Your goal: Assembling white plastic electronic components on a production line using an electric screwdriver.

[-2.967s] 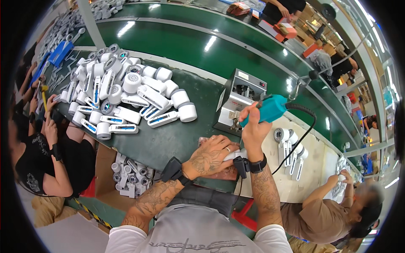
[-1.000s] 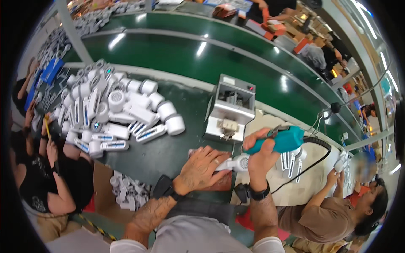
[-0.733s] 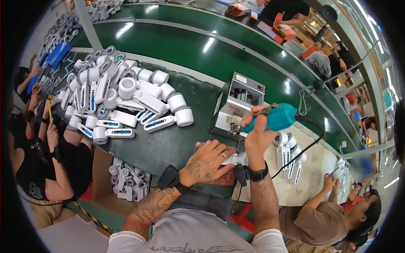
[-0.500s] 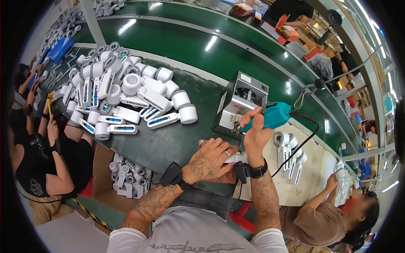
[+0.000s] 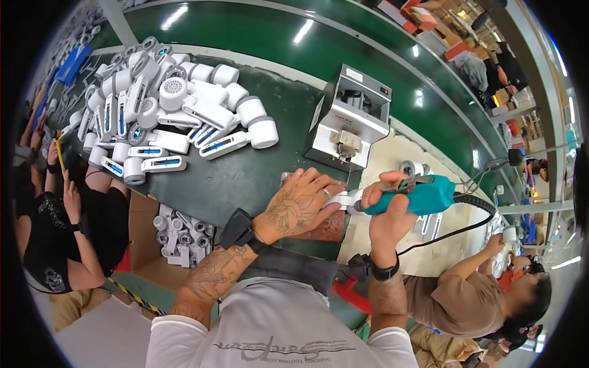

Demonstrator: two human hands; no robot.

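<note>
Tool-work on white unit (image 5: pixel 345 200), seemingly | pinching it over bench (image 5: pixel 227 190) with left hand (image 5: pixel 296 205), at that hand's 3 o'clock | gripping teal tool (image 5: pixel 432 195) in wrapped right hand (image 5: pixel 389 224), at unit's 3 o'clock, contact unclear | next, probably calling for steady hold, straight nose

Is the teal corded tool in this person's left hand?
No, the right hand has its fingers around the teal corded tool, while the left hand lies over a white part.
</note>
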